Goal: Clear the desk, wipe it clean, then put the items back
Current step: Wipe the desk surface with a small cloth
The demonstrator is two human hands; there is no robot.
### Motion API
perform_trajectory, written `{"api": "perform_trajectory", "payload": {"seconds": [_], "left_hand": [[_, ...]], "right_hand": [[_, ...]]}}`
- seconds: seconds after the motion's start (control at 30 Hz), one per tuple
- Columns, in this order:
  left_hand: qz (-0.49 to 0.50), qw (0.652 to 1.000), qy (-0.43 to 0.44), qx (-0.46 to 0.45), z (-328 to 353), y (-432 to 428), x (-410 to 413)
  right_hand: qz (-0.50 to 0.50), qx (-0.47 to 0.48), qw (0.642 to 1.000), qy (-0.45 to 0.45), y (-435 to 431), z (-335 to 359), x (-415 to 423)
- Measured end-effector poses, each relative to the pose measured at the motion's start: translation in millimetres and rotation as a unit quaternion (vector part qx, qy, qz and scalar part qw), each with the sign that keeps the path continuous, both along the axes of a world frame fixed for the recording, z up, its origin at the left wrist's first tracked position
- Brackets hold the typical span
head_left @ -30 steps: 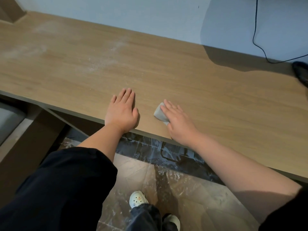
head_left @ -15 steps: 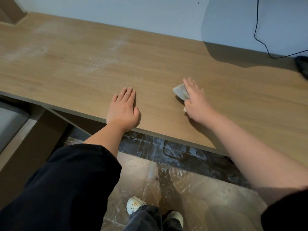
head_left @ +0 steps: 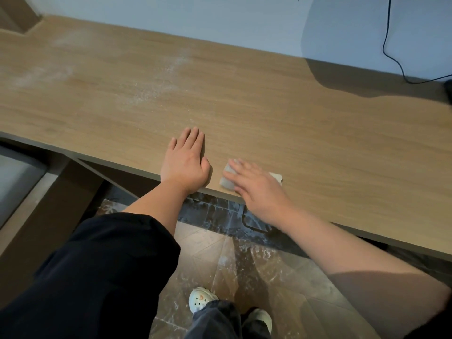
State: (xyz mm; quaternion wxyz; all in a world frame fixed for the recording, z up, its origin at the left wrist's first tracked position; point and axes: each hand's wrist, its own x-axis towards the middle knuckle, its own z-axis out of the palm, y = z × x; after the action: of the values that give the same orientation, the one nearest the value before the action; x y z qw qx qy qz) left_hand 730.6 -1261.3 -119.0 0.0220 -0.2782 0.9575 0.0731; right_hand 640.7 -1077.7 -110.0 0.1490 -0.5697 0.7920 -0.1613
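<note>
Head camera view, looking down at two bare hands near the front edge of a long wooden bench (head_left: 293, 113). The left hand (head_left: 186, 165) lies flat, palm down, fingers straight and close together, thumb angled out, its wrist over the bench edge. Just beside it, the right hand (head_left: 256, 184) is slightly blurred, with fingers straight and a little spread, pressing down on a small pale cloth (head_left: 226, 176). The cloth lies on the bench right at the front edge, showing on both sides of the fingers. Farther back and to the left, whitish dust patches (head_left: 151, 91) mark the wood. A thin black cable (head_left: 389, 45) hangs down the pale wall at the far right. A black sleeve (head_left: 97, 277) covers the left upper arm. Below the bench is a tiled floor (head_left: 244, 265) with a pale clog (head_left: 200, 299) on it.
</note>
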Motion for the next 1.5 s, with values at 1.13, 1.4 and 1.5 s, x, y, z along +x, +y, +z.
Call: {"api": "perform_trajectory", "payload": {"seconds": [1.13, 1.4, 1.5], "left_hand": [[-0.002, 1.000, -0.003, -0.002, -0.3, -0.7, -0.2], [-0.007, 1.000, -0.021, 0.011, 4.5, -0.8, -0.6], [-0.009, 0.999, -0.025, 0.026, 8.7, -2.2, -0.7]], "right_hand": [[-0.399, 0.042, 0.915, 0.051, -5.8, -7.6, -108.4], [-0.456, 0.015, 0.888, 0.049, -23.6, -11.2, -88.4], [-0.483, 0.024, 0.874, 0.048, -40.7, -8.5, -78.4]]}}
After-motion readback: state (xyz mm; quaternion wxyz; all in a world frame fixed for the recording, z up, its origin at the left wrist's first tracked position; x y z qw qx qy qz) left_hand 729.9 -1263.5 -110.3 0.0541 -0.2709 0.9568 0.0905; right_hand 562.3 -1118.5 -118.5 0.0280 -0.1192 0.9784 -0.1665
